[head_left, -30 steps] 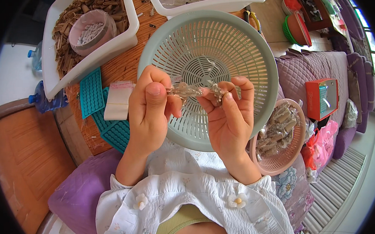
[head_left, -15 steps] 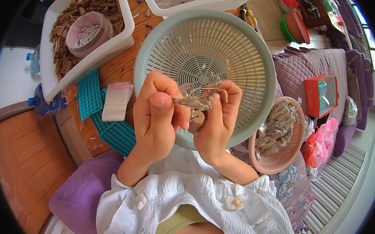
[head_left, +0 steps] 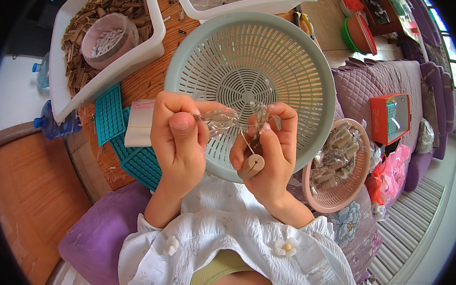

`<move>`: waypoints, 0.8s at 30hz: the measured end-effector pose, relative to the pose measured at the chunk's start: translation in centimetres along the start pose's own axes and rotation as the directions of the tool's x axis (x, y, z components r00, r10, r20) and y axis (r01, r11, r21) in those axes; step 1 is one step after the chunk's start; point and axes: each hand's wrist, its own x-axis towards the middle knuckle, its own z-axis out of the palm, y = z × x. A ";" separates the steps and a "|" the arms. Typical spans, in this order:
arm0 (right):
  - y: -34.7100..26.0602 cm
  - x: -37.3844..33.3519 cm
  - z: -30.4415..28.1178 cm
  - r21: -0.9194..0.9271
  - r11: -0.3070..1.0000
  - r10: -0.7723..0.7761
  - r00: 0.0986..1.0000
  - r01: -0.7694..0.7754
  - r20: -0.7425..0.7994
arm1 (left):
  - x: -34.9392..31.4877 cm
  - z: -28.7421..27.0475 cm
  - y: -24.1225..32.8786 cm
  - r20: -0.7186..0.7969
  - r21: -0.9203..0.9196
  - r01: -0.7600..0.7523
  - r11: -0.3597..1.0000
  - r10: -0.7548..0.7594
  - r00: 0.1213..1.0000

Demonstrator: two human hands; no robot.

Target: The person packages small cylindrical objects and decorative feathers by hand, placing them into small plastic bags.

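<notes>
A cork string light [head_left: 221,117], a looped bundle of thin, shiny wire, is stretched between my hands above a grey-green slotted basket [head_left: 242,19]. My left hand [head_left: 173,137] pinches one end of the bundle between thumb and curled fingers. The other end of the wire is gripped by my right hand [head_left: 270,158]. A tan cork-like cylinder [head_left: 256,163] with a slit in its end face rests against the right fingers, and a thin strand runs up from it. My fingertips partly hide the wire.
Left on the wooden table are a white bin [head_left: 106,79] of tan pieces, a pink tub [head_left: 111,55], teal grid trays [head_left: 109,115] and clear bags [head_left: 140,127]. Another white bin [head_left: 252,8] and pliers [head_left: 302,22] sit beyond. A pink basket [head_left: 339,203] of wrapped corks stands right.
My hands have moved slightly apart, drawing the wire bundle out between them. The cork now hangs lower, turned end-on beside my right fingers.
</notes>
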 end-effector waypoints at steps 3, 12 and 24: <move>0.0 -0.1 -0.3 0.025 0.998 0.058 0.998 -0.059 0.034 | -0.4 0.6 -0.2 -0.118 0.126 0.034 0.992 -0.019 0.993; 0.4 -0.2 0.0 0.098 0.873 0.479 0.878 -0.477 0.005 | -0.3 0.1 0.0 -0.169 0.015 -0.095 0.995 0.097 0.981; -3.3 2.2 -0.9 -0.536 0.722 0.650 0.695 -0.438 0.307 | 2.3 -2.3 1.3 0.167 0.359 -0.221 0.907 0.171 0.971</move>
